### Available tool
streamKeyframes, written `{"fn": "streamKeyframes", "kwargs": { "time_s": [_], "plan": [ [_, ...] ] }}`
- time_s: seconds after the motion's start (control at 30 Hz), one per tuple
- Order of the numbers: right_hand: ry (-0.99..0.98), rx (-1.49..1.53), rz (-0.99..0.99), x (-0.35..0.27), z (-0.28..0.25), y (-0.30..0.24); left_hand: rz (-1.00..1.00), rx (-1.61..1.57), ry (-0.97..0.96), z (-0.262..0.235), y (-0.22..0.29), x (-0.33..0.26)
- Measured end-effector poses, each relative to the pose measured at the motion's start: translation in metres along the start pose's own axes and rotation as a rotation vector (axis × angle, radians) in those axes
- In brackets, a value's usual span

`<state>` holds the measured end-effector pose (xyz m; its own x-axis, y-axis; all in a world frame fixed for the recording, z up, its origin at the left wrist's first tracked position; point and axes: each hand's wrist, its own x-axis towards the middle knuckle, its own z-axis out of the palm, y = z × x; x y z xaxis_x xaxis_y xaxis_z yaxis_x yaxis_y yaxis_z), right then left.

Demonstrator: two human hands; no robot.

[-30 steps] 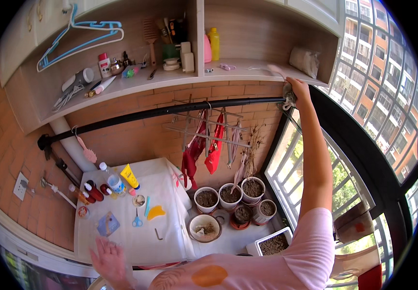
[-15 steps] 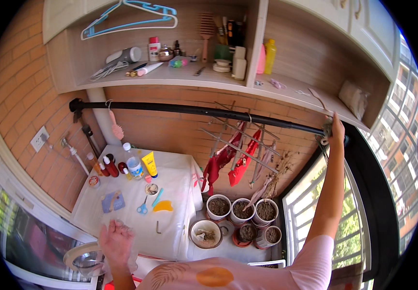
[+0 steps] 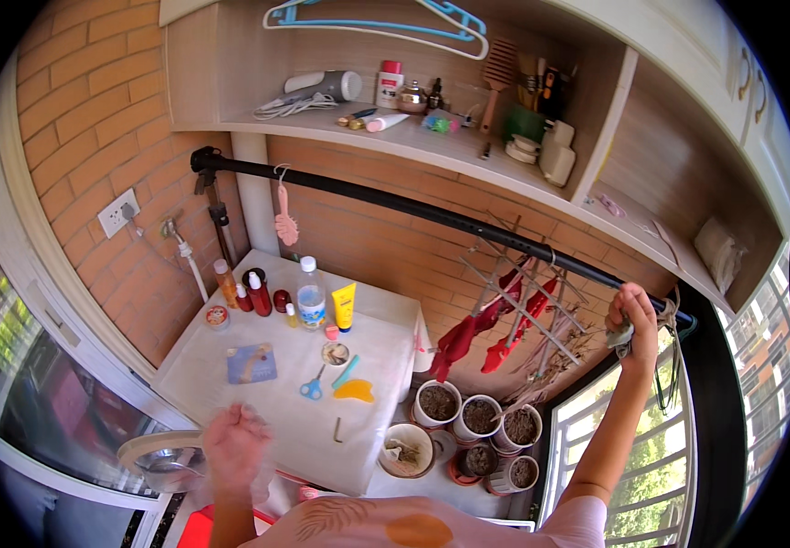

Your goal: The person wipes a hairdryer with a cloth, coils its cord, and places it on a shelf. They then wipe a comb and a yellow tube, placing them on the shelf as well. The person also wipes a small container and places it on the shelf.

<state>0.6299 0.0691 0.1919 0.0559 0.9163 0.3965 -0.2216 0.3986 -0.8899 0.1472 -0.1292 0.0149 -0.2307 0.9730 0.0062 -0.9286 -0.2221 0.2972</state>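
My right hand [image 3: 634, 321], raised in front of the black rod [image 3: 431, 212] near its right end, closes on a small grey-green bunched thing [image 3: 621, 338] whose kind I cannot make out. Low at the left, my left hand [image 3: 238, 447] is smeared by motion, its fingers looking curled. See-through plastic film [image 3: 265, 477] shows around that hand. Nearest to it are the white-covered table [image 3: 285, 443] and a round mirror-like disc with a pale rim [image 3: 139, 445]. A pink brush [image 3: 285, 219] hangs at the rod's left end, and red cloths [image 3: 477, 329] hang from a metal rack further right.
On the table stand a clear bottle [image 3: 311, 297], a yellow tube [image 3: 345, 308] and several red bottles; blue scissors [image 3: 313, 387] lie among them. Several soil-filled pots [image 3: 435, 402] stand beside it. Overhead runs a shelf [image 3: 368, 142] with a hair dryer [image 3: 326, 87] and toiletries.
My right hand has come away from the rod's end, taking the grey-green thing with it. My left hand has moved slightly, its fingers more curled. The view has shifted toward the left.
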Motion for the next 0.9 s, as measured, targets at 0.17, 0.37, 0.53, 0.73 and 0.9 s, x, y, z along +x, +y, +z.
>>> {"fn": "streamKeyframes", "kwargs": {
  "time_s": [0.17,0.37,0.53,0.73,0.9],
  "plan": [
    [-0.092,-0.306,-0.072,-0.003,0.095,0.017,-0.054,-0.016,-0.004,-0.015,0.052,0.026],
    [-0.161,-0.294,-0.005,0.010,0.197,0.037,-0.040,0.013,0.048,-0.047,0.126,0.058],
    [-0.129,-0.587,-0.074,0.023,0.258,0.053,-0.071,-0.017,0.093,-0.059,0.155,0.075],
    [-0.143,-0.897,-0.512,0.081,0.309,0.063,-0.081,-0.027,0.067,-0.061,0.161,0.087],
    [-0.120,-1.249,-0.761,0.141,0.352,0.071,-0.062,-0.005,0.074,-0.069,0.163,0.090]
  ]
}}
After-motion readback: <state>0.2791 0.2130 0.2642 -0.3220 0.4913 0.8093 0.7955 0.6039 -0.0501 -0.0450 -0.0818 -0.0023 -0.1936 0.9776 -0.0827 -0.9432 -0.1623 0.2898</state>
